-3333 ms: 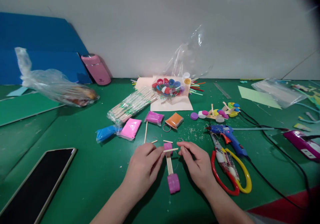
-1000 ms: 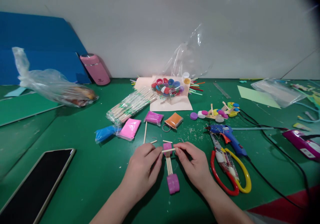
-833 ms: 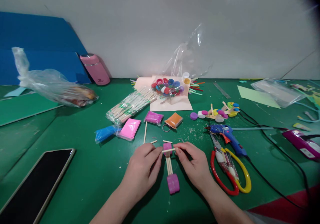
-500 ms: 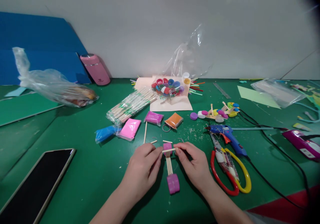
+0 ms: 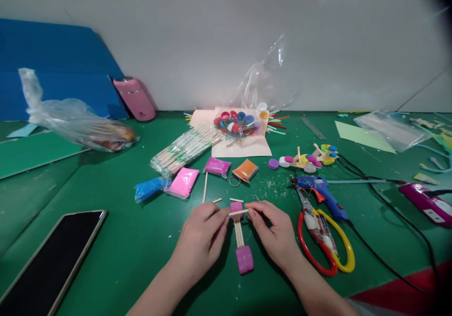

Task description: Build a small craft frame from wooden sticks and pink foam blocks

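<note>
My left hand [image 5: 206,231] and my right hand [image 5: 270,229] pinch the two ends of a short wooden stick [image 5: 238,212]. The stick lies crosswise over a small model made of several parallel sticks [image 5: 239,233]. One purple block [image 5: 245,259] sits at the model's near end, and another purple block [image 5: 236,207] at its far end, partly covered by the crosswise stick. Whether the stick touches the model's top I cannot tell. Just beyond my hands lie a short loose stick [image 5: 236,200] and a longer stick [image 5: 205,187].
Right of my hands are red-and-yellow-handled scissors [image 5: 318,240] and a blue glue gun [image 5: 321,191] with a trailing cable. Clay packets [image 5: 183,182], bagged sticks [image 5: 185,149], bottle caps [image 5: 236,122] and a finished-looking colourful model [image 5: 307,158] lie behind. A phone [image 5: 49,259] is at left.
</note>
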### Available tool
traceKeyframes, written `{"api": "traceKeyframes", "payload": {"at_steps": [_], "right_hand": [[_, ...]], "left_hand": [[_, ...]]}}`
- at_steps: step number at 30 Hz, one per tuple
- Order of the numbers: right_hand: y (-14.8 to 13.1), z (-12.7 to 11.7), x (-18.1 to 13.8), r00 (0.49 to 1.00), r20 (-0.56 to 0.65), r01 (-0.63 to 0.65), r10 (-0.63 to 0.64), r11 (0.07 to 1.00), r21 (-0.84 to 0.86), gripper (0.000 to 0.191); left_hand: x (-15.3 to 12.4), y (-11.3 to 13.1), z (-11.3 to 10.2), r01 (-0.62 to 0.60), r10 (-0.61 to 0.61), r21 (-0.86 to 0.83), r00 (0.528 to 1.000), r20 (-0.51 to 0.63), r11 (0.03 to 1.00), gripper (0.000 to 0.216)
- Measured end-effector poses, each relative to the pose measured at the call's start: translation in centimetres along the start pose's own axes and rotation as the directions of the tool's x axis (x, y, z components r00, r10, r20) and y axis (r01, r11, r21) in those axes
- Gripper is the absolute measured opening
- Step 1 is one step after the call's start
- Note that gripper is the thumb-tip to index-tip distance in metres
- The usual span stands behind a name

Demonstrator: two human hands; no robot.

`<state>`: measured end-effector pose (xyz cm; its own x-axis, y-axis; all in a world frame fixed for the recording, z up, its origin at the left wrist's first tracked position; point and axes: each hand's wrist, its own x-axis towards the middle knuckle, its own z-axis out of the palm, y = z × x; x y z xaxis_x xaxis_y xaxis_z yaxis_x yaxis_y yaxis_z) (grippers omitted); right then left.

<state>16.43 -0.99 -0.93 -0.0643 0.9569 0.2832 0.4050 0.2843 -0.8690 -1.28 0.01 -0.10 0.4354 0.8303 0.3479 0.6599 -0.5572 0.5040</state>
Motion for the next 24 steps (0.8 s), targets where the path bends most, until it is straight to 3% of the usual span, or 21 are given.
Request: {"api": "traceKeyframes", "payload": {"at_steps": [9, 24], "right_hand": [[0.1, -0.25, -0.23, 0.993, -0.078, -0.084, 0.086, 0.996, 0.034, 0.022], [0.1, -0.26, -0.1, 0.992, -0.098, -0.072, 0.075, 0.997, 0.031, 0.021]], "left_hand": [[-0.16, -0.13, 0.12, -0.007, 0.007, -0.004, 1.0, -0.011, 1.0, 0.024], [0.05, -0.05, -0.14, 0.003, -0.004, -0.007, 1.0, -0.029, 1.0, 0.023]]}}
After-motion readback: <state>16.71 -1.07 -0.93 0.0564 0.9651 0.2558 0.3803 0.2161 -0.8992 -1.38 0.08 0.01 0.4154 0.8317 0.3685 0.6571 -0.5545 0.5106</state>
